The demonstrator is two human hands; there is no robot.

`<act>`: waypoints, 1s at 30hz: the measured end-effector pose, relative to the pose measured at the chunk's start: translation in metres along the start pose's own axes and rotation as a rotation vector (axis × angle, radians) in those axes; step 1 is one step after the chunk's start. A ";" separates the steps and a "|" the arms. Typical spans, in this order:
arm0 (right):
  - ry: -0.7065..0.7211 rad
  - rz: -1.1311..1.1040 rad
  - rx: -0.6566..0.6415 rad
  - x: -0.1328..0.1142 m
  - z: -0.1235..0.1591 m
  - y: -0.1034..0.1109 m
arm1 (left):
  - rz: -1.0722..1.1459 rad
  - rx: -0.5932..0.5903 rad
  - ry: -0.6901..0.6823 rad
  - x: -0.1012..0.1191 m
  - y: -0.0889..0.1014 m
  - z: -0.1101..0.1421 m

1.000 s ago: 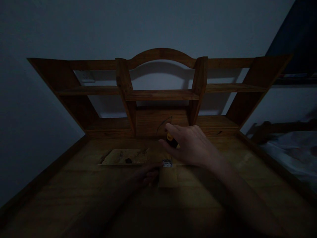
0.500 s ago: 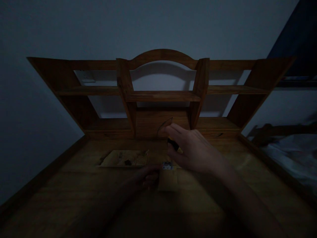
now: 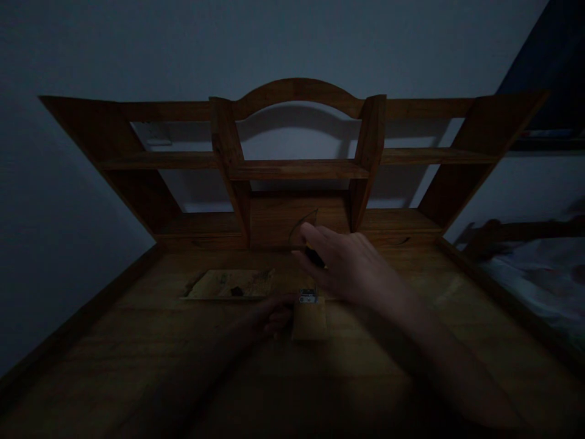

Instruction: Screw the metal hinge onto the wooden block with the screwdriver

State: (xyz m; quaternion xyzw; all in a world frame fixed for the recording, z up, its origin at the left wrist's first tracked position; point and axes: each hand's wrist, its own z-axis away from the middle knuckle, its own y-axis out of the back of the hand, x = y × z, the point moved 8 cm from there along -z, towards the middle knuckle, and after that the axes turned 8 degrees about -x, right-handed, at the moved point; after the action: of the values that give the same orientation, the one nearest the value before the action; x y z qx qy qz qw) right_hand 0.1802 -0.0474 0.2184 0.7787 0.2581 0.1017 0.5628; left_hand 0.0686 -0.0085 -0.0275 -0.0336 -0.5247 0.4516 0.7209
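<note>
On the desk (image 3: 365,360), a pale box-like block (image 3: 309,321) stands in front of me. At its top end is a small silvery-blue part (image 3: 308,296), its details blurred in the dim light. Reaching in from the left, my left hand (image 3: 274,312) has curled fingers, with the fingertips against this part and the block's left side. Above them, my right hand (image 3: 336,259) is closed around the dark handle of a screwdriver (image 3: 315,257). Its thin shaft points down toward the part; whether the tip touches is unclear. A thin curved line (image 3: 297,225) shows just above my right fingers.
A flat, tan board (image 3: 228,285) with dark marks lies left of my hands. Behind rises a wooden shelf unit (image 3: 299,171) against the wall. Raised edges (image 3: 507,308) border the desk, and pale crumpled material (image 3: 539,280) lies beyond the right one.
The whole scene has shifted slightly upward in view. My right hand has turned a little around the screwdriver, hiding more of its handle. My left hand stays at the block.
</note>
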 end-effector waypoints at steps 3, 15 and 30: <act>0.011 0.001 -0.004 -0.002 0.000 0.000 | -0.005 0.034 0.007 0.000 -0.002 0.002; 0.059 -0.002 -0.004 -0.003 0.000 0.000 | -0.041 0.079 0.040 -0.003 0.006 0.000; 0.050 -0.055 -0.015 -0.002 0.002 0.004 | -0.022 0.044 0.012 0.001 0.000 0.004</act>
State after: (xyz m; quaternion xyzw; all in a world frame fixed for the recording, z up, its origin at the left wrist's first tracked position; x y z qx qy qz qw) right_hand 0.1811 -0.0513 0.2215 0.7643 0.2927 0.1075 0.5645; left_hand 0.0655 -0.0099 -0.0249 -0.0146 -0.5108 0.4549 0.7293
